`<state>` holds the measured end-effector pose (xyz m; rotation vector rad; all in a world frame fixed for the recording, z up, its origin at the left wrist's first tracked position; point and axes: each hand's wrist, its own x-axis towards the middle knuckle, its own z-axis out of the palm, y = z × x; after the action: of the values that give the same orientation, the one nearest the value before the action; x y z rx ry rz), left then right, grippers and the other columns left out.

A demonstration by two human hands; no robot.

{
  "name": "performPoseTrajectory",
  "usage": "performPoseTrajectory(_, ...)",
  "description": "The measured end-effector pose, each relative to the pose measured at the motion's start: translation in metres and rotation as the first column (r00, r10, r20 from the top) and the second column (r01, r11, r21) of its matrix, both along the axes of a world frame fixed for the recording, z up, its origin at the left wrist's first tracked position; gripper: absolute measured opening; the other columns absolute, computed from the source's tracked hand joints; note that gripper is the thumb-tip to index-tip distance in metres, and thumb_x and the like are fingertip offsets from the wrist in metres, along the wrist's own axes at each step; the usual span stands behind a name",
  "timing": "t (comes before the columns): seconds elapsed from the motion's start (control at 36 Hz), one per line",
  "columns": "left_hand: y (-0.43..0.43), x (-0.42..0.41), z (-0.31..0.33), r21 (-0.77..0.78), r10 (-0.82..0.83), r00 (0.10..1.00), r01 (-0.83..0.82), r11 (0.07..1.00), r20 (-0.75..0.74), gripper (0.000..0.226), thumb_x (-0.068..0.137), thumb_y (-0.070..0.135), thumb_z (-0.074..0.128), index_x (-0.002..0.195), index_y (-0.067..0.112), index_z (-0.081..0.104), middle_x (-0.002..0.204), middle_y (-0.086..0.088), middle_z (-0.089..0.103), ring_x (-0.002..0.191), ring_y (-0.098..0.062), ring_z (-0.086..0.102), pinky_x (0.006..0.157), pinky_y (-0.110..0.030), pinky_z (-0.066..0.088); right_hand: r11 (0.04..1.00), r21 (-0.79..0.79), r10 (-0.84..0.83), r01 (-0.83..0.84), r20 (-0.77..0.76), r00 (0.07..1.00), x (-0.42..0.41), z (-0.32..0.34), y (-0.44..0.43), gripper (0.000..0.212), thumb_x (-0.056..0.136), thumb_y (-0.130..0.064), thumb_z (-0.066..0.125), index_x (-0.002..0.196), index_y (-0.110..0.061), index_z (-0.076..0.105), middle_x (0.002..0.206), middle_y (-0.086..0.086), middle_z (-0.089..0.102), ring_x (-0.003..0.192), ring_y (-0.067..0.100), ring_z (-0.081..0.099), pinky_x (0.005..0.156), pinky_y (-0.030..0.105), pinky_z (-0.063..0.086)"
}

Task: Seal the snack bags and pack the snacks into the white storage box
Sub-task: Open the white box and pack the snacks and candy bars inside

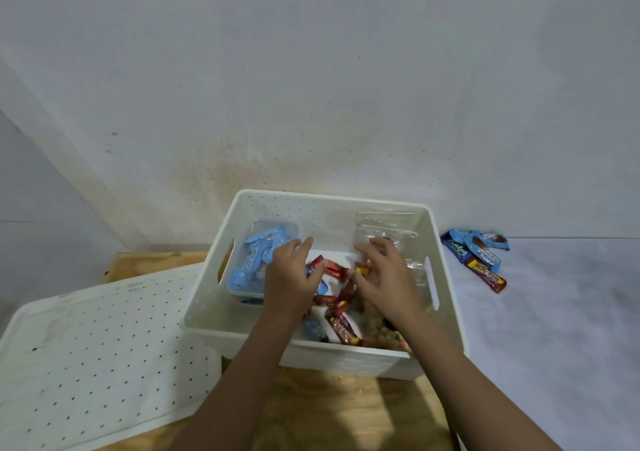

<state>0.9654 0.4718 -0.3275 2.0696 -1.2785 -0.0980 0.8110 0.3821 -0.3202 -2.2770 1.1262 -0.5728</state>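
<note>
**Both hands inside the box, among loose snacks**

- Box (349, 360): white, dotted walls, on a wooden board (339, 412).
- Left hand (291, 277): inside, fingers loosely spread over red bars (332, 270); grip cannot be told.
- Right hand (388, 277): inside, fingers curled on bars; whether it holds one is unclear.
- Tub (256, 263): clear, blue packets, at the box's 9 o'clock.
- Clear bag (388, 225): at its 1 o'clock.
- Lid (97, 353): outside, at 8 o'clock.
- Spare bars (478, 256): outside, at 3 o'clock.
</note>
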Motion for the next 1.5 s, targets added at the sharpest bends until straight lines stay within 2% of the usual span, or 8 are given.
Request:
performPoseTrajectory(0.28,-0.019,0.002,-0.006,0.176,0.058,0.997,-0.066,0.982,0.046,0.052,0.091,0.045,0.046,0.137,0.020,0.042,0.139,-0.007,0.047,0.131,-0.023,0.039,0.106,-0.045,0.038,1.000,-0.021,0.008,-0.007,0.026,1.000,0.003,0.005,-0.019,0.045,0.087,-0.037,0.058,0.130,-0.027,0.050,0.141,-0.003,0.038,0.128,0.015,0.037,0.107,0.038,0.037)
performPoseTrajectory(0.44,-0.038,-0.026,0.004,-0.038,0.026,0.986,-0.020,0.999,0.162,0.041,0.089,0.034,0.055,0.120,0.008,0.059,0.119,-0.015,0.063,0.113,-0.031,0.056,0.093,-0.045,0.046,0.998,-0.060,0.029,-0.020,0.154,0.988,-0.022,0.021,-0.039,0.040,0.086,-0.029,0.056,0.126,-0.024,0.054,0.135,-0.003,0.044,0.123,0.014,0.043,0.099,0.036,0.044)
performPoseTrajectory(0.67,-0.134,-0.138,0.055,-0.187,-0.091,0.995,0.094,0.978,0.028,0.045,0.085,0.035,0.043,0.121,0.012,0.059,0.124,-0.008,0.060,0.118,-0.023,0.050,0.102,-0.032,0.036,0.982,-0.102,-0.116,0.159,0.337,0.934,-0.128,0.039,-0.123,0.031,0.086,-0.016,0.059,0.117,-0.018,0.060,0.118,0.000,0.052,0.110,0.016,0.052,0.084,0.024,0.045)
performPoseTrajectory(0.89,-0.220,-0.250,0.016,-0.132,-0.221,0.973,0.212,0.968,-0.059,0.044,0.089,0.037,0.038,0.120,0.013,0.058,0.122,-0.004,0.060,0.116,-0.018,0.051,0.099,-0.030,0.040,0.982,0.050,-0.186,0.180,0.148,0.971,-0.248,-0.037,-0.195,0.049,0.086,-0.032,0.063,0.130,-0.019,0.046,0.129,0.000,0.049,0.121,0.016,0.044,0.094,0.022,0.034)
performPoseTrajectory(1.03,-0.234,-0.266,-0.062,0.032,-0.007,0.960,0.016,0.999,-0.279,0.035,0.094,0.033,0.040,0.121,0.016,0.055,0.121,-0.001,0.057,0.113,-0.013,0.048,0.099,-0.033,0.042,0.999,-0.045,0.000,-0.001,-0.008,1.000,-0.258,-0.102,-0.207,0.072,0.081,-0.051,0.061,0.137,-0.013,0.037,0.139,0.011,0.042,0.129,0.022,0.036,0.105,0.038,0.040)
performPoseTrajectory(1.19,-0.254,-0.252,-0.110,0.088,0.044,0.994,-0.035,0.996,-0.105,0.052,0.091,0.033,0.026,0.129,0.008,0.051,0.131,-0.009,0.054,0.121,-0.019,0.048,0.104,-0.030,0.041,0.994,-0.101,0.037,-0.050,-0.119,0.992,-0.231,-0.141,-0.225,0.078,0.083,-0.074,0.025,0.146,-0.032,0.006,0.155,0.014,0.020,0.143,0.027,0.010,0.113,0.051,0.017)
performPoseTrajectory(1.36,-0.271,-0.248,-0.120,0.097,0.000,0.995,-0.009,0.995,0.097,0.044,0.091,0.030,0.039,0.131,0.016,0.049,0.136,-0.016,0.047,0.125,-0.025,0.036,0.102,-0.038,0.038,0.984,-0.171,0.008,-0.048,-0.226,0.974,-0.235,-0.153,-0.250,0.067,0.089,-0.065,0.025,0.145,-0.028,0.028,0.153,0.012,0.026,0.143,0.028,0.013,0.112,0.058,0.019)
performPoseTrajectory(1.5,-0.275,-0.246,-0.129,0.189,-0.100,0.981,0.068,0.980,0.164,0.045,0.092,0.032,0.035,0.130,0.015,0.053,0.135,-0.017,0.051,0.126,-0.034,0.047,0.103,-0.044,0.038,0.987,-0.153,0.008,-0.050,-0.260,0.966,-0.251,-0.152,-0.268,0.065,0.090,-0.064,0.021,0.143,-0.026,0.032,0.153,0.013,0.027,0.142,0.029,0.016,0.113,0.053,0.015)
